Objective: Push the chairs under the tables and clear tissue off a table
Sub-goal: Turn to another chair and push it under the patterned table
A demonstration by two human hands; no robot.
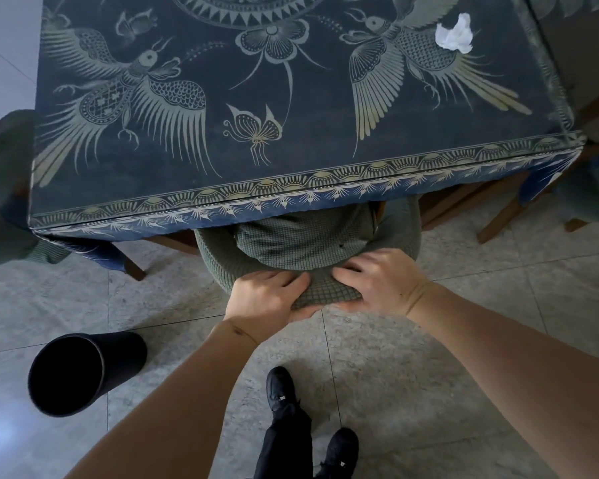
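A chair with a green textured cover [291,243] stands at the near edge of the table [222,209], its seat mostly under the tabletop. The top of its backrest is gripped by both hands: my left hand [267,297] on the left, my right hand [377,281] on the right. The table wears a dark blue cloth patterned with birds and butterflies. A crumpled white tissue [455,34] lies on the cloth near the far right corner, well beyond my hands.
A black bin [80,371] stands on the tiled floor to my left. Other green-covered chairs sit at the table's left side [4,188] and right side [592,188]. My black shoes [281,388] are on the floor below my arms.
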